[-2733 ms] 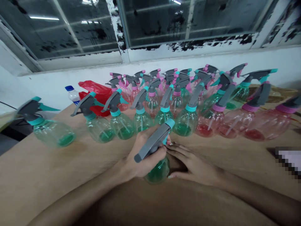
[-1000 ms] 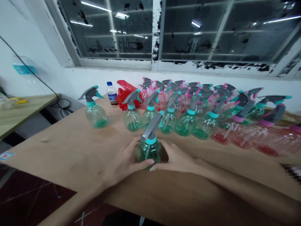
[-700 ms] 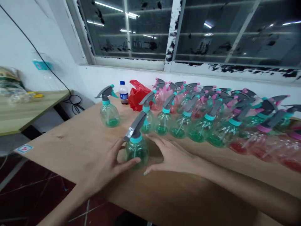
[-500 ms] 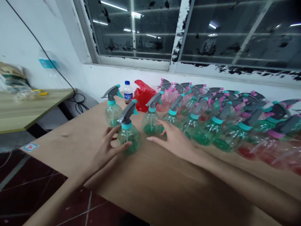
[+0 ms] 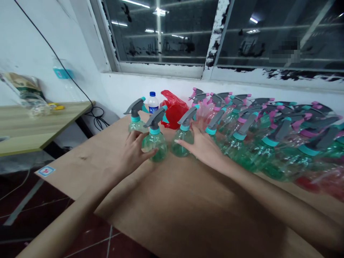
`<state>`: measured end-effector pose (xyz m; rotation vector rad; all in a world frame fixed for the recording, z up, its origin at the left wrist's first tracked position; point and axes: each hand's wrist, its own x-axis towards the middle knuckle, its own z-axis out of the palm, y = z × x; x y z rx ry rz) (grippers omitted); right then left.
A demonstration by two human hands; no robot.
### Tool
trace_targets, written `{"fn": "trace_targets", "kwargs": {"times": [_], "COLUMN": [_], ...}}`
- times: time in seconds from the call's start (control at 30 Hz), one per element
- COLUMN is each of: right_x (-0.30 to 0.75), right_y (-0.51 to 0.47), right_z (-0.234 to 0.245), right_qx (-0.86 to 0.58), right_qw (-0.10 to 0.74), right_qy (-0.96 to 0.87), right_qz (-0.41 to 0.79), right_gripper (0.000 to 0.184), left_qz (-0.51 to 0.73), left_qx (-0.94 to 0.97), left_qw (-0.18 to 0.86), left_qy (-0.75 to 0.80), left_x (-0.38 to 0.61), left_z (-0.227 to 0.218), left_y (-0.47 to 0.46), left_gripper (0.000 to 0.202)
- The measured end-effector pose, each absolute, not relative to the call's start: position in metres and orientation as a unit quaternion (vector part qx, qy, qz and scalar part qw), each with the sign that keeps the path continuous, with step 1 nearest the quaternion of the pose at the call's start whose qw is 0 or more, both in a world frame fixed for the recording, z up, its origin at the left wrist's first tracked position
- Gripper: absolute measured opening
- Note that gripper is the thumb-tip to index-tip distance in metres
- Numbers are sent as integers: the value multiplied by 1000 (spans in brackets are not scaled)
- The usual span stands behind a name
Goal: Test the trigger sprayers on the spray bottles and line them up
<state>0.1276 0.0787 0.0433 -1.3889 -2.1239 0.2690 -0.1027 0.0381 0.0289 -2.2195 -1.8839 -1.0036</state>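
Observation:
My left hand (image 5: 134,152) is wrapped round the clear green body of a spray bottle (image 5: 158,145) with a grey trigger head and teal collar. Its thumb lies across the front, and the other fingers are partly hidden behind. To the right, my right hand (image 5: 205,145) curls round the side of a second green spray bottle (image 5: 181,145), thumb in front and fingertips near the collar. Both bottles stand upright on the brown tabletop (image 5: 166,197), a small gap between them. Behind my left hand stands another green spray bottle (image 5: 135,123), partly covered.
Several rows of green and pink spray bottles (image 5: 271,154) fill the right side. A red plastic bag (image 5: 174,109) and a blue-capped bottle (image 5: 153,104) stand at the back by the wall. Left, a separate table (image 5: 53,125) holds a plastic package (image 5: 27,91).
My left hand has moved its spray bottle away from me, closer in line with the others. My right hand has closed in on the neighbouring bottle. The view has shifted slightly.

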Motion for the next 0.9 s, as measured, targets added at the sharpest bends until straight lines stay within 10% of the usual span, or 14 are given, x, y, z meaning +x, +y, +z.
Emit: {"fn": "trace_targets", "kwargs": {"times": [0.9], "right_x": [136], "right_y": [54], "right_z": [41], "right_qx": [-481], "right_qw": [236], "right_qy": [-843], "right_qz": [46], "right_gripper": [64], "left_qz": [-356], "left_qx": [-732], "left_qw": [138], "left_qy": [-564], "left_x": [-71], "left_z": [30], "left_y": [15], "left_gripper": [51]}}
